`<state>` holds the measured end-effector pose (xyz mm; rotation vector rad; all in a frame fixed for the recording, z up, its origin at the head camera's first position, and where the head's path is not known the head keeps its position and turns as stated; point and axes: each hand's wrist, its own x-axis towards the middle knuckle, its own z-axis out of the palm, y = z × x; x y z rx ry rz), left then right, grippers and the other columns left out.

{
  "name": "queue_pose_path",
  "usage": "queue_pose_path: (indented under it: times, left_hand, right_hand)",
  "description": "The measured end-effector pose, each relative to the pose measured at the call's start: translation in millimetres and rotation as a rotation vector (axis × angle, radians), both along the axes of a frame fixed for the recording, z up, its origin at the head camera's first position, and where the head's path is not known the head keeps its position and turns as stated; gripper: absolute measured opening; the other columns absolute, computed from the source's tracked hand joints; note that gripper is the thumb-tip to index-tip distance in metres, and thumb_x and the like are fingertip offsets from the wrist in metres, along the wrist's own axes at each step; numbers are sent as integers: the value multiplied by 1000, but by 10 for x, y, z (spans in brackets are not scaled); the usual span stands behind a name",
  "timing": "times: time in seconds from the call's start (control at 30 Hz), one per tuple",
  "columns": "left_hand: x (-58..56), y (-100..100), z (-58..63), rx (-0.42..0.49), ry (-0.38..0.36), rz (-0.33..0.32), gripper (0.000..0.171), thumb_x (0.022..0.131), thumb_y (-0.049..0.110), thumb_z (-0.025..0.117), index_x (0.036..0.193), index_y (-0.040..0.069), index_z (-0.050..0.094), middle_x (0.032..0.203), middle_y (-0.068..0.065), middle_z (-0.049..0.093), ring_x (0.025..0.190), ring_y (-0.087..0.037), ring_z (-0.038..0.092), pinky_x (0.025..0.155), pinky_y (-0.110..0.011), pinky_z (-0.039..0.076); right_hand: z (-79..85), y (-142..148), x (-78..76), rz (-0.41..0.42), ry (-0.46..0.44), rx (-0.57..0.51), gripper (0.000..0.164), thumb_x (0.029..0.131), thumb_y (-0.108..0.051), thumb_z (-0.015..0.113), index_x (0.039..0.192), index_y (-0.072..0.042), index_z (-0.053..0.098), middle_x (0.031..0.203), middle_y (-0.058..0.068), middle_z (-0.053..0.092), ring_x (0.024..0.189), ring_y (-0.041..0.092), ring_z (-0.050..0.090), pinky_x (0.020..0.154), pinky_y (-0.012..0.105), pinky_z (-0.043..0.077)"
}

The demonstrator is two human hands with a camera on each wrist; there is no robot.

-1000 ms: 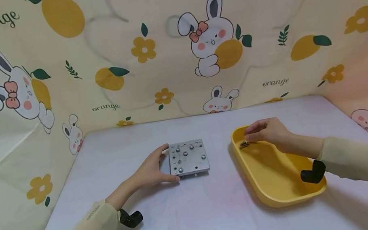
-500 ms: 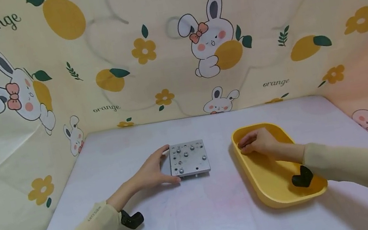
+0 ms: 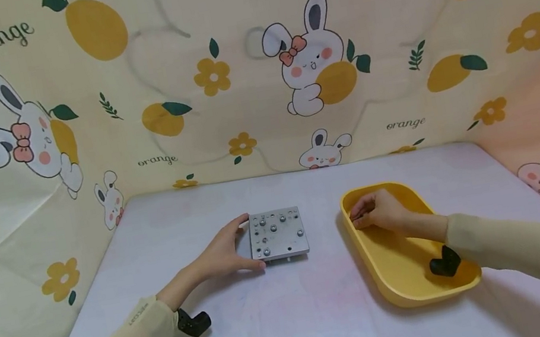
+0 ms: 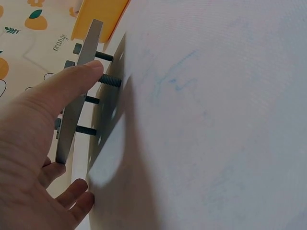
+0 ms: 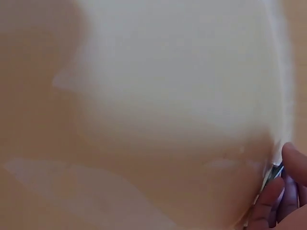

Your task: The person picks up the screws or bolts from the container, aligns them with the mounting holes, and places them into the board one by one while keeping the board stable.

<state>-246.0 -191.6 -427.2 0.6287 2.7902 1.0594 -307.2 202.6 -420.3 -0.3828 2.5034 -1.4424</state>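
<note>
Around metal plate (image 3: 280,243): left hand (image 3: 222,253), wide grip.

The plate (image 3: 282,240) is grey metal with a smooth, satin-dull face, and the bolts (image 4: 112,80) through it are metal too, their shanks rough with thread. The tray (image 3: 404,283) looks like smooth plastic with a soft sheen, the wrist piece (image 3: 196,324) like glossier black plastic. The sleeve (image 3: 527,243) is matt cloth, the surface (image 3: 297,320) smooth and mostly matt, the backdrop (image 3: 219,3) a creased, fabric-like sheet.
</note>
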Motion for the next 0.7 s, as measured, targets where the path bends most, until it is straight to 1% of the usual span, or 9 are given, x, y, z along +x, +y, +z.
queue_pose_path:
  times: [0.13, 0.23, 0.37, 0.47, 0.53, 0.7]
  left_hand:
    - [7, 12, 7, -8, 0, 0, 119, 66, 45, 90, 155, 3, 22, 156, -17, 30, 138, -34, 34, 112, -50, 28]
    - [8, 10, 9, -13, -3, 4, 119, 66, 44, 91, 155, 4, 22, 156, -16, 29, 139, -34, 33, 112, -50, 28]
    - [3, 0, 10, -11, -3, 5, 119, 66, 43, 91, 155, 4, 22, 155, -17, 30, 138, -33, 34, 112, -50, 29]
    - [4, 0, 8, -3, -6, 2, 119, 66, 42, 91, 155, 3, 22, 155, -17, 30, 137, -33, 35, 112, -50, 29]
    - [7, 0, 5, 0, -9, 2, 119, 66, 43, 91, 155, 3, 22, 155, -16, 30, 137, -33, 35, 112, -50, 29]
    - [8, -7, -5, -1, -15, 12, 119, 66, 44, 90, 155, 5, 22, 156, -16, 30, 138, -33, 35, 112, -49, 29]
  right_hand:
    - [13, 20, 11, -8, -23, -59, 20, 80, 6, 77, 96, 11, 68, 87, 19, 71, 76, 21, 67, 68, 25, 56]
    - [31, 28, 13, -5, -52, -111, 21, 82, 9, 74, 99, 15, 64, 92, 24, 70, 81, 27, 69, 71, 30, 58]
    - [106, 24, 29, -41, -65, -150, 21, 84, 11, 71, 102, 17, 62, 94, 26, 69, 85, 31, 70, 72, 37, 59]
    - [203, 24, 54, -83, -46, -154, 22, 85, 9, 71, 104, 15, 61, 94, 23, 70, 85, 28, 70, 74, 37, 59]
    - [269, 25, 66, -99, -37, -176, 25, 86, 8, 71, 106, 16, 60, 95, 22, 70, 86, 25, 70, 76, 36, 58]
    - [400, 26, 61, -98, -27, -243, 32, 85, 7, 72, 111, 18, 57, 97, 18, 72, 85, 18, 71, 81, 31, 57]
